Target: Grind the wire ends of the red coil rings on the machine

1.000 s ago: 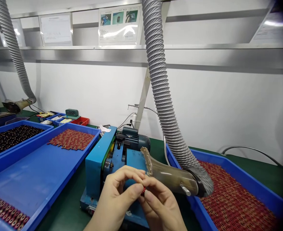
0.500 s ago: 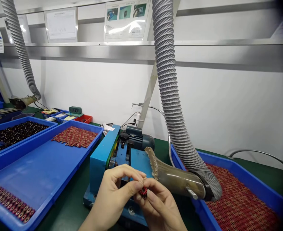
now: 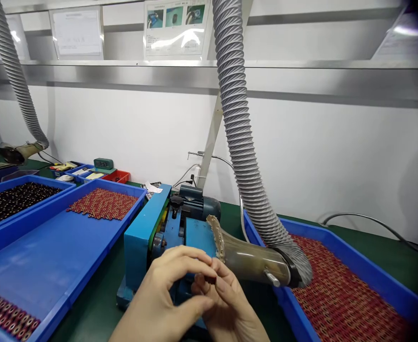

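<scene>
A small dark-red coil-wound ring (image 3: 210, 279) sits between the fingertips of my two hands, mostly covered by them. My right hand (image 3: 232, 301) pinches it between thumb and fingers. My left hand (image 3: 169, 294) arches over from the left, its index fingertip at the ring and its thumb held apart below. Just behind both hands is a blue motor-driven machine (image 3: 137, 232). The machine's front part is hidden by my hands. A brownish clear suction nozzle (image 3: 253, 261) with a ragged edge points at the machine from the right.
A grey ribbed hose (image 3: 237, 123) runs down to the nozzle. On the right a blue tray (image 3: 368, 275) holds many red rings (image 3: 337, 289). Left of the machine, another blue tray (image 3: 48, 247) has red rings at both ends. Beyond it lies a tray of dark pieces (image 3: 16, 202).
My left thumb has come away from the ring and dropped lower. The ring has turned, so its wound face no longer shows. The view has shifted slightly to the right.
</scene>
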`<state>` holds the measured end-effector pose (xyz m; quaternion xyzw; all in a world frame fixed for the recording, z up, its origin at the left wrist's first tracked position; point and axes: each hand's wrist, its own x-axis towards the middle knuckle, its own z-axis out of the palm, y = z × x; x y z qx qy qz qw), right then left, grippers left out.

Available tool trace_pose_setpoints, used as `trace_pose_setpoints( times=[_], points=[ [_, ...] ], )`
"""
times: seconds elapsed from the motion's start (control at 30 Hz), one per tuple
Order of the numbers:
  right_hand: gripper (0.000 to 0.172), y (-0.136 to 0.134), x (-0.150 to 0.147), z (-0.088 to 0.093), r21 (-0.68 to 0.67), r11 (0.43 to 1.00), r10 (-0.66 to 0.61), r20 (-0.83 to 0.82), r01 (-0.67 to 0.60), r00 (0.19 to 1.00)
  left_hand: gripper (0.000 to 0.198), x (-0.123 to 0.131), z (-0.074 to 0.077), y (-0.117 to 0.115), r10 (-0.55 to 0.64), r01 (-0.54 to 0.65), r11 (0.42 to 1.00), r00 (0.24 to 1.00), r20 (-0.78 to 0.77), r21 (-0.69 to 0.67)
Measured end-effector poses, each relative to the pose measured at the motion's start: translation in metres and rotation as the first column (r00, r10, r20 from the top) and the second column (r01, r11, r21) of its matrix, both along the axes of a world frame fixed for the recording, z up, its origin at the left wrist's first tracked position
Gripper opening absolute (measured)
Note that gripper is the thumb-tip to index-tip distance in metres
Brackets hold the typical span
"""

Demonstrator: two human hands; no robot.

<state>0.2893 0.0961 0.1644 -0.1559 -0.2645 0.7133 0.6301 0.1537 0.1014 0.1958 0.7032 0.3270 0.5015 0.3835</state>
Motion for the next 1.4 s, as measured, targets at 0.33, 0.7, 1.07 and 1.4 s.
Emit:
trace_pose_setpoints(
  times=[0.33, 0.7, 1.07, 1.4],
  points=[
    [0.023, 0.002, -0.008, 0.003, -0.011, 1.000, 0.017, -0.040, -0.018, 0.999, 0.016, 0.013, -0.011, 0.010, 0.023, 0.066, 0.979, 0.905, 0.426, -0.193],
    [0.020, 0.008, 0.004, -0.006, -0.071, 0.991, 0.097, -0.167, -0.110, 0.981, 0.041, -0.003, -0.004, 0.007, -0.078, 0.090, 0.992, 0.988, 0.136, -0.089],
    [0.019, -0.003, -0.005, 0.004, -0.077, 0.995, 0.061, -0.064, -0.066, 0.996, 0.011, 0.010, -0.011, 0.011, 0.002, 0.115, 0.967, 0.887, 0.461, -0.226],
    [0.022, 0.002, -0.007, 0.002, -0.020, 0.999, 0.044, -0.041, -0.044, 0.998, 0.014, -0.002, -0.002, 0.008, 0.014, 0.044, 0.979, 0.958, 0.287, -0.197]
  ],
)
